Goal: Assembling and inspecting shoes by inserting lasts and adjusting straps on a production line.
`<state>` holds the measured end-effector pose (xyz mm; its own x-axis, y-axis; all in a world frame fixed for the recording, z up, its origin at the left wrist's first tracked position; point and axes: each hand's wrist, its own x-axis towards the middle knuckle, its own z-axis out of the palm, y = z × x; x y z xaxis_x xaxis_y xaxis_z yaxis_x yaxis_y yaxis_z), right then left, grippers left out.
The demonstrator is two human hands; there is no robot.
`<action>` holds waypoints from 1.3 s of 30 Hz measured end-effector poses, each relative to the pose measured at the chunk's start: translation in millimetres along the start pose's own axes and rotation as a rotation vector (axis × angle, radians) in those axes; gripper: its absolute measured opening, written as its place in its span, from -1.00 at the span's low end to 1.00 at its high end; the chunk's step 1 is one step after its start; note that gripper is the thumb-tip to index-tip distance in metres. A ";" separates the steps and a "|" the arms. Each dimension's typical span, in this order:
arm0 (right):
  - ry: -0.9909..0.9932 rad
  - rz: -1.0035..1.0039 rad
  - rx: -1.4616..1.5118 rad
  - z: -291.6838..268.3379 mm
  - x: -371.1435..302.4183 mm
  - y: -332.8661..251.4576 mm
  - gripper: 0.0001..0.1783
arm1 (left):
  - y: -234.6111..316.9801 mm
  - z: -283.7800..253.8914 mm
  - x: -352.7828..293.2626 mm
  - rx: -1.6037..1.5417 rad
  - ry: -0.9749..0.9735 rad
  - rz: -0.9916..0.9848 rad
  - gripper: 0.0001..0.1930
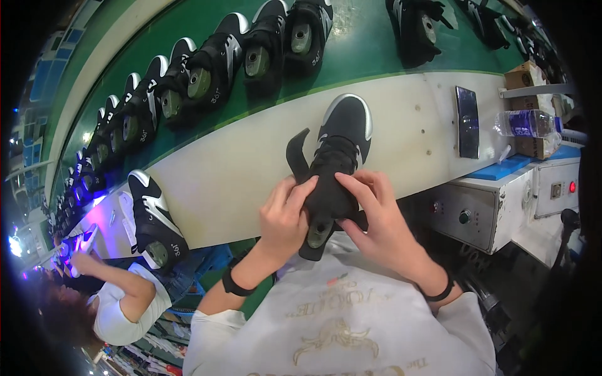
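Observation:
A black sneaker with a white and silver toe edge (342, 119) lies in front of me, toe pointing away, on the pale work surface (251, 169). A green shoe last shows in its heel opening, nearest my body. My left hand (283, 213) grips the shoe's left side, thumb on the black tongue. Opposite it, my right hand (379, 216) holds the right side of the tongue and collar with bent fingers. A loose black strap (296, 153) sticks up from the shoe's left side. What my lower fingers do beneath the collar is hidden.
Several similar sneakers (216, 59) line the green conveyor (357, 44) beyond the table. Another sneaker (153, 216) stands at the left. To the right are a phone (467, 122), a plastic bottle (530, 123) and a metal control box (480, 210). A co-worker (128, 297) sits at the left.

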<state>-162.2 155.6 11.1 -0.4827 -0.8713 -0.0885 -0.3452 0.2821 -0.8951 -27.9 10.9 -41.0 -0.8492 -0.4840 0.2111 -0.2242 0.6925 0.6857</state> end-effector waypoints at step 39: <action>0.106 -0.308 0.118 9.7 69.4 -9.8 -0.61 | 29.5 -7.0 -23.7 0.108 0.225 -0.061 -0.74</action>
<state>-184.5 88.5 9.5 -0.4531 -0.8602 0.2340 -0.3953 -0.0414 -0.9176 -11.1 39.0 -20.9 -0.7076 -0.6251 0.3296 -0.3315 0.7055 0.6264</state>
